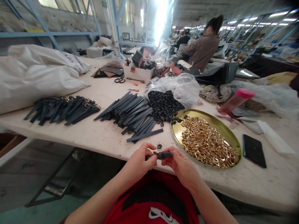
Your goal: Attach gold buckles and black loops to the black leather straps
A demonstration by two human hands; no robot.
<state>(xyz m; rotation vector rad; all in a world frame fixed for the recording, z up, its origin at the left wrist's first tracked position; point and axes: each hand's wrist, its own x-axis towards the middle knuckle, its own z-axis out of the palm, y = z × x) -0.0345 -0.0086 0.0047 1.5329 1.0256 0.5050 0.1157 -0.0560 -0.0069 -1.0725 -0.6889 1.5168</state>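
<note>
At the far left of the pale worktable [98, 137] lie stuffed white sacks [37, 73], then a heap of finished dark straps [62, 109] and a fan of loose black strips [133, 113]. Near the table's front edge, the left hand [140, 160] and right hand [178, 161] meet, fingers of both pinched together on one short black strap piece [163, 154] held between them. Beyond sits a bag of black loops [164, 104]; rightward, a gold tray [230, 135] piled with brass buckles [206, 143], then a black phone [254, 150].
</note>
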